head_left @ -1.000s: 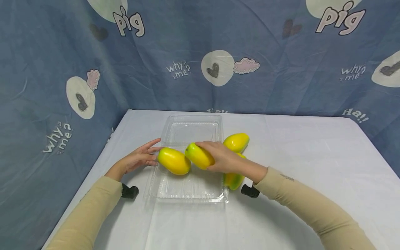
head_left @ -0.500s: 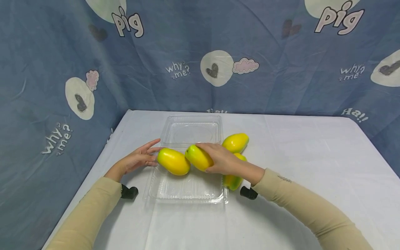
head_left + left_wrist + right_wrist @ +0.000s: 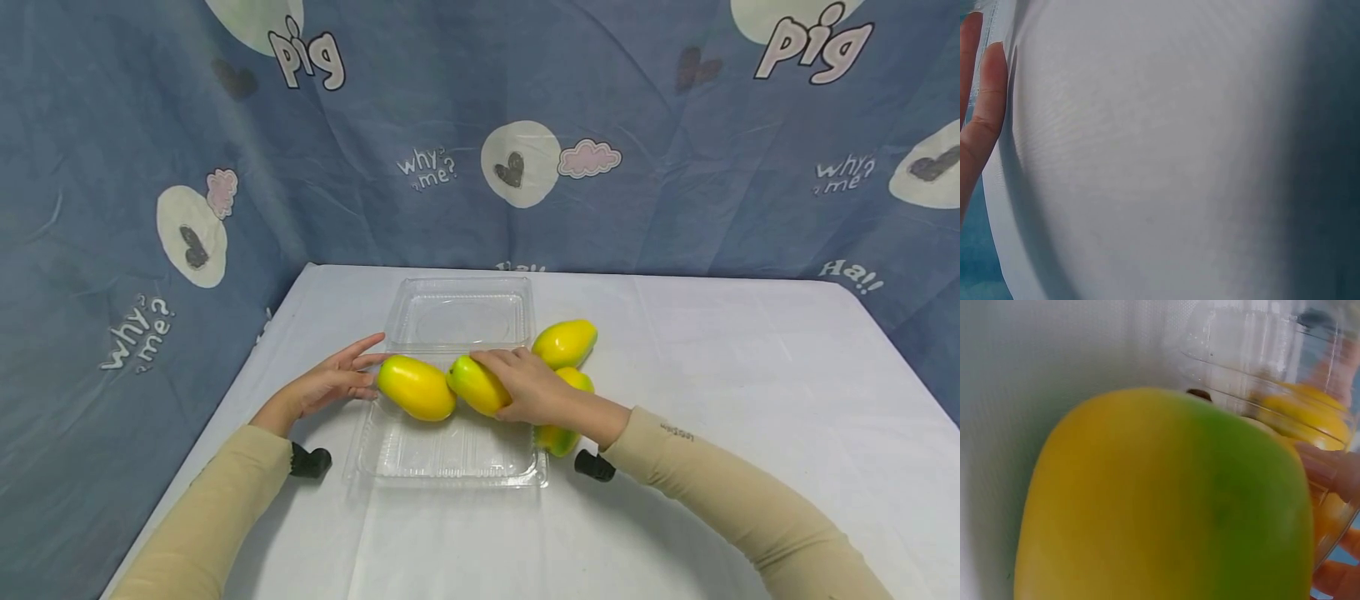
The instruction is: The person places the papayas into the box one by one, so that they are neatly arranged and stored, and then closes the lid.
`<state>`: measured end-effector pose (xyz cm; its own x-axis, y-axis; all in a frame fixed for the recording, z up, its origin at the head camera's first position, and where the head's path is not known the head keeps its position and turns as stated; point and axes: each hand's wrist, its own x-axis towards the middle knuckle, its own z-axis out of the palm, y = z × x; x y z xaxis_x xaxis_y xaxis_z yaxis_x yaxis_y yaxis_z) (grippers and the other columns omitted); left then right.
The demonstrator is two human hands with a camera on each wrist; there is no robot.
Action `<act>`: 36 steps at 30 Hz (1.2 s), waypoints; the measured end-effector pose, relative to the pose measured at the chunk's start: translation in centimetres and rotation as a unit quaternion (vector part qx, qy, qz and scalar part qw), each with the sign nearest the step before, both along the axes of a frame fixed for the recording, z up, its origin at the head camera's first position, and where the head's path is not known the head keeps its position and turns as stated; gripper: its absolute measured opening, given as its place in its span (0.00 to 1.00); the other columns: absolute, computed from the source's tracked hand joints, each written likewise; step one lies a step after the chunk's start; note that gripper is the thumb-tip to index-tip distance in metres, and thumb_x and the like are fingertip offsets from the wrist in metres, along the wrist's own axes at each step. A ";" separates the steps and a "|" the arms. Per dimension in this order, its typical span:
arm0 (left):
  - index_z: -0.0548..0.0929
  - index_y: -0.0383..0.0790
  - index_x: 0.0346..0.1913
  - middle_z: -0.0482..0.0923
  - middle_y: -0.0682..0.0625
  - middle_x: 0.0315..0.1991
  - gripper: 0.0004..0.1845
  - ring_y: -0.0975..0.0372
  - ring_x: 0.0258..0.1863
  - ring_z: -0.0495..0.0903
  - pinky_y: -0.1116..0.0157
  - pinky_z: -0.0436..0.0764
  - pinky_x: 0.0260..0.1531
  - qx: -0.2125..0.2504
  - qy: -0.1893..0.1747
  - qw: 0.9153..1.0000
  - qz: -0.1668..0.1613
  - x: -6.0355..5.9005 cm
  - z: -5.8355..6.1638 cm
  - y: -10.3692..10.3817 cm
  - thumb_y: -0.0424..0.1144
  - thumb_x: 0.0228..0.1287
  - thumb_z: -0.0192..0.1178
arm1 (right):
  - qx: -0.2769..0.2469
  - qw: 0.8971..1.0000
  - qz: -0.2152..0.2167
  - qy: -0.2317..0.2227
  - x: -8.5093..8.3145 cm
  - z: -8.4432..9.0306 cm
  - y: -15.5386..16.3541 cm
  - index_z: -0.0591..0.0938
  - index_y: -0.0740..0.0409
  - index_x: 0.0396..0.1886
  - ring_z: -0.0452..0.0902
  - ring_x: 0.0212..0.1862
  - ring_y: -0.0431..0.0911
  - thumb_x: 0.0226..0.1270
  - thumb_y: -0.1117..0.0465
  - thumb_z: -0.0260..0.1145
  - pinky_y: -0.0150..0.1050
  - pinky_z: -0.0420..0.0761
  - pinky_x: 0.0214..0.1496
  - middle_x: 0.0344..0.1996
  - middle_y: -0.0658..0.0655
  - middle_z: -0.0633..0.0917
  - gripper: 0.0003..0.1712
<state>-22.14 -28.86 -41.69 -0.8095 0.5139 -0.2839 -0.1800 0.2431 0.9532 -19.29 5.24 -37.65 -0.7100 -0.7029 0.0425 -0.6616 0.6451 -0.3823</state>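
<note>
In the head view, my right hand [image 3: 534, 387] grips a yellow-green mango [image 3: 477, 387] low over a clear plastic clamshell box [image 3: 450, 477]. That mango's stem end meets a second yellow mango [image 3: 417, 388] inside the box. My left hand [image 3: 330, 382] is at the box's left side, fingers loosely spread, fingertips right at the second mango's left end. In the left wrist view only a couple of its fingers [image 3: 992, 87] show. The box's lid [image 3: 461, 317] lies folded open at the back.
Outside the box on the right lie a yellow mango [image 3: 566, 343] and a greener one [image 3: 558, 439], the latter partly behind my right wrist. The greener mango [image 3: 1166, 506] fills the right wrist view. A blue patterned curtain [image 3: 637, 100] stands behind the white-covered table [image 3: 712, 350].
My right hand has lowered slightly toward the box with its mango. The left hand and the mango beside it have stayed in place.
</note>
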 end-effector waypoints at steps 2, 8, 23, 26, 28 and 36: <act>0.41 0.49 0.73 0.43 0.37 0.71 0.41 0.60 0.56 0.70 0.59 0.75 0.50 -0.001 0.001 1.000 0.001 0.0 0.0 0.0 0.35 0.62 0.53 | 0.003 1.000 0.000 0.005 0.1 0.0 0.0 0.59 0.56 0.68 0.64 0.59 0.56 0.47 0.60 0.73 0.49 0.62 0.63 0.63 0.59 0.68 0.49; 0.41 0.49 0.73 0.44 0.37 0.71 0.41 0.60 0.56 0.70 0.60 0.75 0.50 -0.004 0.004 1.000 0.002 0.1 0.0 0.1 0.35 0.62 0.53 | 0.014 1.000 -0.002 0.008 0.2 0.0 -0.1 0.59 0.55 0.68 0.64 0.58 0.55 0.46 0.61 0.73 0.48 0.63 0.62 0.63 0.58 0.68 0.49; 0.41 0.49 0.73 0.43 0.37 0.72 0.42 0.60 0.56 0.70 0.60 0.75 0.50 -0.002 -0.003 1.000 0.003 0.1 0.1 0.1 0.36 0.62 0.53 | 0.010 1.000 -0.020 0.000 0.4 0.2 -0.2 0.59 0.59 0.68 0.64 0.59 0.56 0.45 0.61 0.74 0.50 0.61 0.64 0.63 0.60 0.68 0.50; 0.41 0.49 0.73 0.43 0.37 0.71 0.42 0.59 0.56 0.69 0.59 0.75 0.50 -0.004 -0.002 1.000 0.004 0.0 0.1 0.1 0.36 0.62 0.53 | 0.000 1.000 -0.019 -0.006 0.3 0.5 0.1 0.59 0.59 0.68 0.63 0.60 0.58 0.46 0.61 0.74 0.50 0.60 0.65 0.63 0.61 0.67 0.50; 0.41 0.49 0.73 0.43 0.37 0.71 0.42 0.57 0.57 0.68 0.59 0.75 0.51 -0.006 -0.001 1.000 0.003 0.0 0.1 0.1 0.36 0.62 0.53 | -0.008 1.000 -0.022 -0.015 0.2 0.9 0.4 0.59 0.58 0.68 0.62 0.61 0.58 0.46 0.60 0.74 0.51 0.59 0.66 0.64 0.61 0.67 0.49; 0.42 0.50 0.73 0.43 0.38 0.72 0.42 0.53 0.60 0.66 0.58 0.75 0.51 -0.011 -0.001 1.000 0.006 0.1 0.2 0.2 0.37 0.62 0.54 | -0.027 0.997 -0.046 -0.052 0.2 2.3 2.2 0.60 0.56 0.68 0.58 0.65 0.56 0.49 0.60 0.72 0.53 0.57 0.67 0.65 0.60 0.65 0.46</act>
